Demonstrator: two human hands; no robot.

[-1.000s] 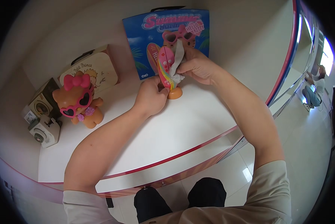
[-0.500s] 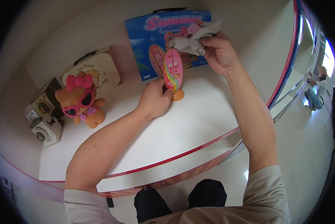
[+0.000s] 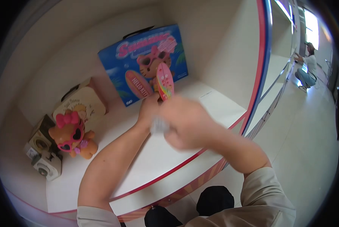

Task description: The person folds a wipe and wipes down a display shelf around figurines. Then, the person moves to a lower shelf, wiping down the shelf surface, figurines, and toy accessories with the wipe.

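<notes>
A pink toy surfboard [image 3: 164,80] stands upright on the white shelf, with a rainbow stripe and red dots on it. My left hand [image 3: 150,108] is closed around its lower part. My right hand [image 3: 188,122], smeared by motion, is in front of the surfboard's base and hides it. From its left side shows a blurred grey-white cloth [image 3: 160,125], gripped in the fingers. Left of my forearm stands a brown kitten figure [image 3: 75,134] with a pink bow and heart-shaped sunglasses.
Behind the surfboard leans a blue carry box [image 3: 114,72] with a printed kitten. A cream case [image 3: 88,104] and small camera-like boxes [image 3: 48,166] stand at the left. The shelf [image 3: 211,108] has a red front edge and a right side wall. Another person [image 3: 308,70] crouches far right.
My right hand has come down and left with the cloth, from in front of the blue box to the surfboard's base. My left hand keeps its hold. The view has shifted.
</notes>
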